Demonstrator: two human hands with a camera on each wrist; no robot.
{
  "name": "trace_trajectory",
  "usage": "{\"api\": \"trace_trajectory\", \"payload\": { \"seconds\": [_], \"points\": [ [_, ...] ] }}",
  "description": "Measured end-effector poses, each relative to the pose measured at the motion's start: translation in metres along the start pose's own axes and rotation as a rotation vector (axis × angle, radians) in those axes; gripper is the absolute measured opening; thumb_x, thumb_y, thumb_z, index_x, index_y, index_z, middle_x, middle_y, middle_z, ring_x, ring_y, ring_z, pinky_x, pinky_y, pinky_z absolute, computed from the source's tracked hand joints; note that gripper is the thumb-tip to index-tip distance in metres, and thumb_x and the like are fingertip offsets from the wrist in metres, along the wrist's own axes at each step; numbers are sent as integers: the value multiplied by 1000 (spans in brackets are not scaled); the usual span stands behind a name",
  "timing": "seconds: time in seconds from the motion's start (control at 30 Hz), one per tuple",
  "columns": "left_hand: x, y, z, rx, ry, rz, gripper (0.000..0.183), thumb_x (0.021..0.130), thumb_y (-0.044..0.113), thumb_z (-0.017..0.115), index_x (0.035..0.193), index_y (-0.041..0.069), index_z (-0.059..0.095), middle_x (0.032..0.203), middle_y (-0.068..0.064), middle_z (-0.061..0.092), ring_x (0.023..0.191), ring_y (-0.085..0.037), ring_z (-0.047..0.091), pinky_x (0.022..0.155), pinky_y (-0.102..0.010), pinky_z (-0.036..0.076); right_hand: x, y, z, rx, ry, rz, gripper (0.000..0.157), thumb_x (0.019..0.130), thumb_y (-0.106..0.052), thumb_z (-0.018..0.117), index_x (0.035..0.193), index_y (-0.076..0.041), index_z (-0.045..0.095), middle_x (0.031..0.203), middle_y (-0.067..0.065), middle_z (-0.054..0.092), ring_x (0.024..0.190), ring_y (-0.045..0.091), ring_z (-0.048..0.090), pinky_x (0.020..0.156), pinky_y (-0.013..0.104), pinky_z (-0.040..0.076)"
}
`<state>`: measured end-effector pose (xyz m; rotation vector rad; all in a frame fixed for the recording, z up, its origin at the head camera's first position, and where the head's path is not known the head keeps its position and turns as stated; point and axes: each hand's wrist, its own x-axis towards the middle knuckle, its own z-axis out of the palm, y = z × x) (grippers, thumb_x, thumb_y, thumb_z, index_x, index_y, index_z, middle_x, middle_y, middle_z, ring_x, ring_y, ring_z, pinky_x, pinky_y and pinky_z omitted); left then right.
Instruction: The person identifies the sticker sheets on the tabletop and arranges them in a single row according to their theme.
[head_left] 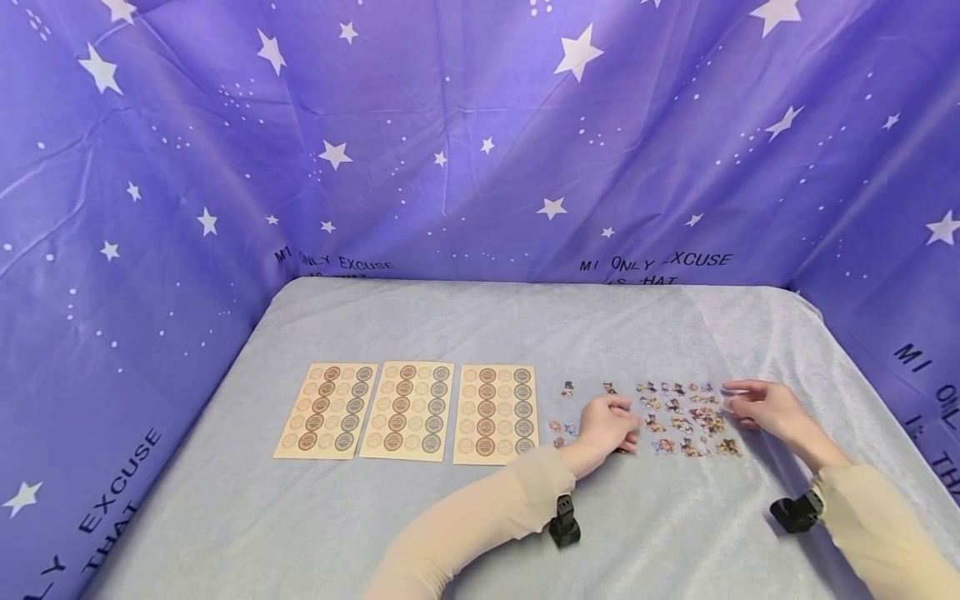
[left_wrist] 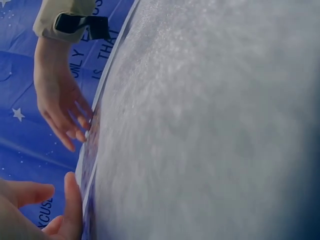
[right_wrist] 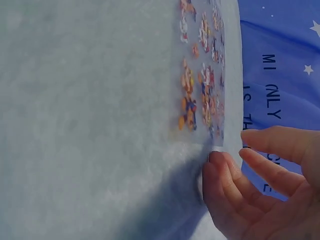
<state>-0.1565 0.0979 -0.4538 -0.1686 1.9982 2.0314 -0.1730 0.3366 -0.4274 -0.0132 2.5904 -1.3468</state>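
A clear sheet of small cartoon stickers (head_left: 678, 406) lies on the right part of the table in the head view. At its left edge is my left hand (head_left: 602, 427), fingers loosely bent, over another clear sheet with cartoon stickers (head_left: 567, 389) that it partly hides. My right hand (head_left: 776, 410) is at the right edge of the first sheet, thumb and fingers spread apart. In the right wrist view, the fingertips (right_wrist: 216, 159) are close beside the sheet's corner; contact is unclear. The left wrist view shows the left thumb and forefinger (left_wrist: 73, 200) apart beside a sheet edge.
Three beige sheets of round stickers lie in a row to the left: the left sheet (head_left: 302, 406), the middle sheet (head_left: 382, 406) and the right sheet (head_left: 468, 417). A grey cloth (head_left: 225, 517) covers the table. Purple star-printed curtains (head_left: 450, 100) enclose its back and sides.
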Motion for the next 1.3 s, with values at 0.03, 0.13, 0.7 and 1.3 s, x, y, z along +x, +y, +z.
{"api": "trace_trajectory", "payload": {
  "seconds": [0.03, 0.13, 0.7, 1.3],
  "points": [
    [0, 0, -3, 1, -18, -4, 26, 77, -8, 62, 102, -2, 63, 70, -8, 66, 53, -26, 62, 45, -26, 53, -1, -1, 0, -33, 12, -12, 45, 87, -1, 52, 120, 25, 37, 85, 11, 66, 65, 0, 60, 60, 24, 55],
    [1, 2, -13, 37, -84, -8, 25, 79, -5, 62, 104, -2, 62, 74, -10, 66, 58, -26, 64, 48, -26, 54, -4, -2, -1, -98, 36, -53, 42, 86, 1, 52, 118, 25, 40, 87, 23, 64, 62, 3, 60, 58, 26, 55],
    [-17, 36, -91, 473, -270, 237, 31, 82, 9, 62, 113, 5, 61, 90, -5, 65, 73, -8, 60, 60, -15, 47, -19, -25, 1, -340, 134, -235, 33, 85, -5, 56, 111, 15, 54, 86, 27, 64, 61, -7, 52, 51, 21, 49],
    [-48, 52, -173, 798, -174, 440, 39, 85, 26, 59, 121, 9, 57, 119, -8, 55, 107, -26, 52, 87, -40, 45, -33, -52, 14, -529, 247, -375, 33, 87, -13, 57, 114, 7, 55, 96, 27, 61, 80, 41, 59, 66, 55, 46]
  ]
}}
